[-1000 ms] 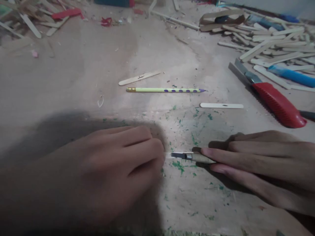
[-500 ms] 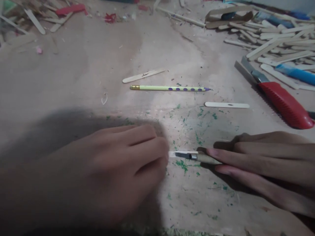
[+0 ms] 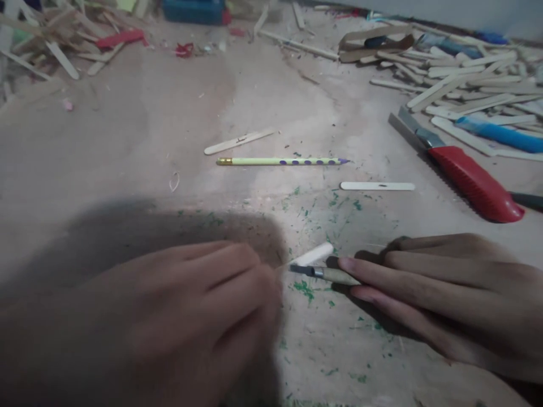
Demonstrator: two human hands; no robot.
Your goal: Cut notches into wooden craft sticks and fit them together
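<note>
My left hand (image 3: 203, 305) is closed at the lower left, its fingertips hidden behind the knuckles. A pale popsicle stick (image 3: 314, 254) sticks out from it, slanting up to the right. In my right hand (image 3: 432, 294), thumb and fingers pinch the wooden handle of a small carving chisel (image 3: 324, 273). The chisel's metal blade points left, just below the stick and close to my left hand; whether it touches the stick I cannot tell. Beyond the hands lie another popsicle stick (image 3: 377, 186), a yellow pencil (image 3: 263, 161) with purple spots, and a marked stick (image 3: 240, 142).
A red-handled cutter (image 3: 475, 183) lies at the right, beside a heap of popsicle sticks (image 3: 466, 85) and a blue tube-like object (image 3: 500, 133). More wooden scraps (image 3: 63, 39) are piled at the far left. A blue box (image 3: 194, 11) stands at the back. Green shavings (image 3: 304, 290) litter the tabletop.
The stick in my left hand has swung from nearly level to slanting up, its far end now apart from the chisel. The view has shifted slightly.
</note>
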